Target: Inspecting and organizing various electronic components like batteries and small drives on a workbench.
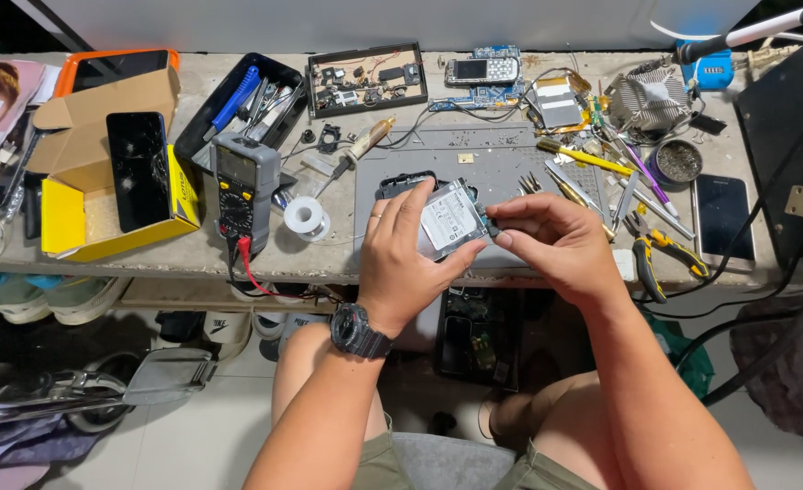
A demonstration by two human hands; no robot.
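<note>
Left hand and right hand grip flat rectangular metal drive.

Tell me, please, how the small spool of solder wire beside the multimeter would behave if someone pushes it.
The solder spool lies flat on its flange, so it would probably slide, not roll. It looks compact and may be heavy for its size, being wound metal wire. Tipped onto its round edge, it would likely roll toward the multimeter or off the bench.
</note>
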